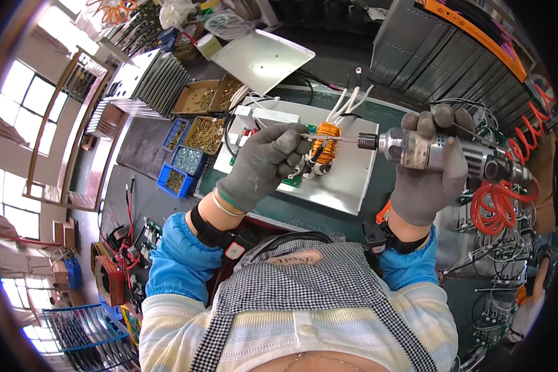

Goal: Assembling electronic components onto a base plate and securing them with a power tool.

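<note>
My right hand (423, 189), in a grey glove, is wrapped round a silver pneumatic screwdriver (477, 161) held level and aimed left. Its long thin bit (344, 139) reaches across to the fingertips of my left hand (257, 166). Those gloved fingers are pinched at the bit's tip; whatever small piece they hold there is too small to name. Behind and below the bit stands a coil wound with orange wire (326, 146), on a flat metal plate (347, 194). White cables (347, 105) with lugs rise from beside the coil.
Left of the plate are blue bins (175, 180) and cardboard boxes (196, 96) of small fasteners. A pale metal sheet (263, 59) lies at the back. Grey metal panels (415, 53) stand at the back right. A coiled red air hose (495, 208) hangs right, near circuit boards (499, 310).
</note>
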